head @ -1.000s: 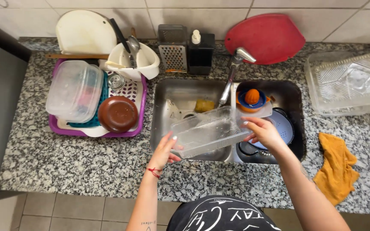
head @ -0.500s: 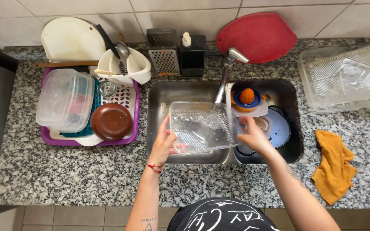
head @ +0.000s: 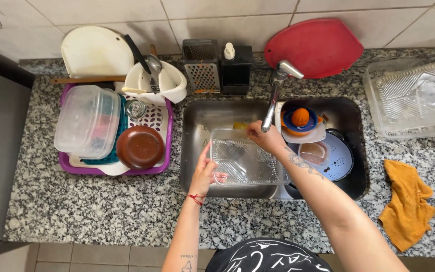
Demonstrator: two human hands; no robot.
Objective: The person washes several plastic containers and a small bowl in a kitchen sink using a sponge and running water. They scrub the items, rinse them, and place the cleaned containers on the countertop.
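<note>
Clear plastic container [head: 245, 161] held over the steel sink [head: 197, 118], left hand [head: 203, 174] clamped on its near-left rim, right hand [head: 265, 138] curled over the far edge, right beside the faucet [head: 274, 100].

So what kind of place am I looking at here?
Most likely a home kitchen: a steel sink with a tap set in a granite counter, a purple dish rack of washed dishes beside it, tiled wall behind. Both hands hold a clear tray over the sink.
</note>
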